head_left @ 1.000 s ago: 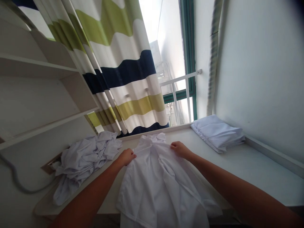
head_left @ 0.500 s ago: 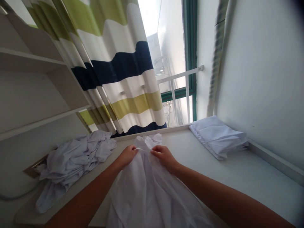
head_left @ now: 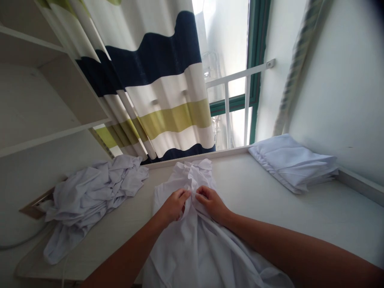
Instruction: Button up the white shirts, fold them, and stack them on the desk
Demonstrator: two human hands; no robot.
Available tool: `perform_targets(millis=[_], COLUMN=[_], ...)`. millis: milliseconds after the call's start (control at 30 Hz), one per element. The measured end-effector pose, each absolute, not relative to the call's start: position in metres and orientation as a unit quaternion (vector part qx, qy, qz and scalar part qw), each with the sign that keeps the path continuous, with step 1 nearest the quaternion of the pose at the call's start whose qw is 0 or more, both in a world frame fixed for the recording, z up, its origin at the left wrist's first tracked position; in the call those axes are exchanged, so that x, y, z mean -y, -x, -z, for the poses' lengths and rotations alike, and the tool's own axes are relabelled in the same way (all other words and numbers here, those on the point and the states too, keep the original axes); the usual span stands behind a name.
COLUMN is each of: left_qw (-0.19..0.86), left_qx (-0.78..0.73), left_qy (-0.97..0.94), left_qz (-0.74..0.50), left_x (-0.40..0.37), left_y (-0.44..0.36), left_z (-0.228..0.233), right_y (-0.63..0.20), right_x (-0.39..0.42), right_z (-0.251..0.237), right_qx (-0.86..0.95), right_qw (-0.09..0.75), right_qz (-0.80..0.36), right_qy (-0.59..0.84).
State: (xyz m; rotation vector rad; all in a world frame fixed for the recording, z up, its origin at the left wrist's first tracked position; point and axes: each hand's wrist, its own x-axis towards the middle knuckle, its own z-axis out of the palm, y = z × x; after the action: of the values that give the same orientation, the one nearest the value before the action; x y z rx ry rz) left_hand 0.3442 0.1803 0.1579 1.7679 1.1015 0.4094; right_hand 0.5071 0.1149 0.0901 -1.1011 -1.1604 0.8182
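A white shirt [head_left: 180, 256] lies lengthwise in front of me, its collar end pointing to the window and its lower part hanging toward me. My left hand [head_left: 175, 205] pinches one front edge of it, a little below the collar. Close beside it, my right hand [head_left: 212, 204] has thumb and forefinger closed on the opposite front edge. The fingertips of the two hands are nearly touching. Any button between them is too small to make out.
A crumpled heap of white cloth [head_left: 99, 188] lies at the left, by a wall socket plate [head_left: 37, 206]. Folded white garments [head_left: 295, 164] are stacked at the right on the white tabletop [head_left: 255, 208]. Shelves [head_left: 57, 132] overhang the left; a striped curtain [head_left: 168, 96] hangs behind.
Both hands have moved down from the collar end to the shirt's front edges. The upper part of the shirt now lies flatter and wider on the table. The view has tilted down slightly.
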Motion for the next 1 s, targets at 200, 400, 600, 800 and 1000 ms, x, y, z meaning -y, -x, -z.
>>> perform_targets(millis=[200,400,600,800,1000], left_qw=[0.676,0.718,0.726,0.655,0.633], left_qx=[-0.405,-0.321,-0.28,-0.273,-0.276], left_qy=[-0.593,-0.569,-0.565,-0.639,-0.648], left_qz=[-0.167,-0.241,-0.275,-0.297,-0.323], left_x=[-0.202,-0.196,-0.19,-0.185,-0.185], left_y=[-0.364,-0.372,-0.367,-0.371,-0.371], left_z=[-0.15,-0.125,-0.116,-0.11,-0.107], right_y=[-0.513,-0.519,-0.516,-0.513,-0.513], right_x=[-0.117,-0.115,-0.107,-0.101,-0.099], right_z=[-0.09,-0.092,-0.099,-0.098,-0.099], right_qx=[0.468,0.41,0.404,0.44,0.474], right_qw=[0.633,0.656,0.648,0.633,0.609], right_qz=[-0.384,-0.369,-0.318,-0.326,-0.299], right_qy=[0.482,0.515,0.562,0.547,0.561])
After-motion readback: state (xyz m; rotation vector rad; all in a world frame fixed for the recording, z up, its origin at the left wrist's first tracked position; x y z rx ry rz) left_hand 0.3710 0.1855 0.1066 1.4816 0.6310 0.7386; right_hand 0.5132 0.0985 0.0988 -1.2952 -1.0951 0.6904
